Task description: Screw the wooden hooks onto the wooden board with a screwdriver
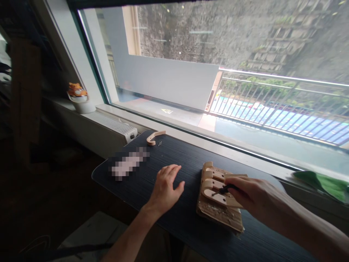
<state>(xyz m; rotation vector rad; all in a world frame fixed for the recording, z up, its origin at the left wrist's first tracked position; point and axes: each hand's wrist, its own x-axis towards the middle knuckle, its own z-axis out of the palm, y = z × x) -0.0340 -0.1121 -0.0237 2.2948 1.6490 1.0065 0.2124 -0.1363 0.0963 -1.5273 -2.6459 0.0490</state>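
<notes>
A wooden board (218, 213) carrying several pale wooden hooks lies on the dark table (174, 225) in front of me. My right hand (247, 193) rests over the board's right side, its fingers closed on a small black tool (225, 189) whose tip touches one hook. My left hand (166, 185) lies flat on the table to the left of the board, fingers stretched out, holding nothing. One loose wooden hook (155, 137) and a small screw (160, 143) lie at the table's far edge.
A large window (218, 72) runs along the far side of the table. A white radiator (114, 125) and a white pot with an orange figure (79, 98) stand at the left. A green leaf (324, 183) lies on the sill at right.
</notes>
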